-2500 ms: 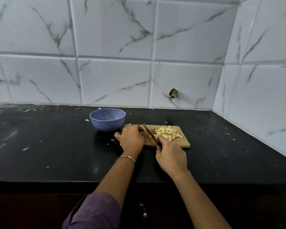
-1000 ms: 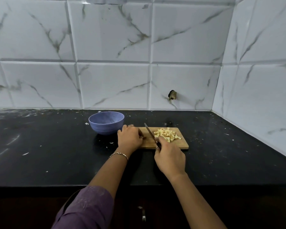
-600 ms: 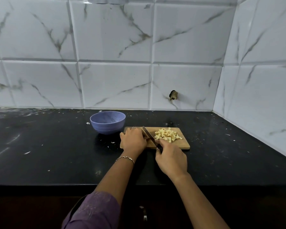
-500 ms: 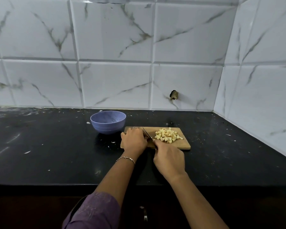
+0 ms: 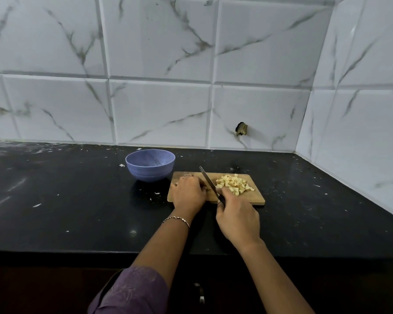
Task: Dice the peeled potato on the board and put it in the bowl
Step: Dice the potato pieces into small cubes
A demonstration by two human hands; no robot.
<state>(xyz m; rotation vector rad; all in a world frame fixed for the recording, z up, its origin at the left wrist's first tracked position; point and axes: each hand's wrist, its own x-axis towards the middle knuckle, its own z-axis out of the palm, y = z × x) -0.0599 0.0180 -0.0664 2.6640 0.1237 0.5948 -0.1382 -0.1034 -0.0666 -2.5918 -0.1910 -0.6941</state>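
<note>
Because the left hand (image 5: 188,193) lies knuckles-up on the left end of the rectangular wooden cutting board (image 5: 258,199), its fingers curled down beside the blade, whatever is under it is hidden, and I cannot tell whether it grips anything. The right hand (image 5: 237,219) is wrapped round the handle of the one slim steel-bladed knife (image 5: 207,179) and covers nearly all of that handle. The blade slants toward the far left, tip raised. One heap of pale yellow diced potato (image 5: 234,186) lies on the board's right half, just right of the blade, its pieces too small and piled to count. One round lavender-blue bowl (image 5: 150,165) stands on the black stone tabletop (image 5: 77,200), just left of the board's far left corner. The left wrist carries one thin metal bracelet (image 5: 176,219), and one purple patterned sleeve (image 5: 132,291) is cut off at the near edge.
</note>
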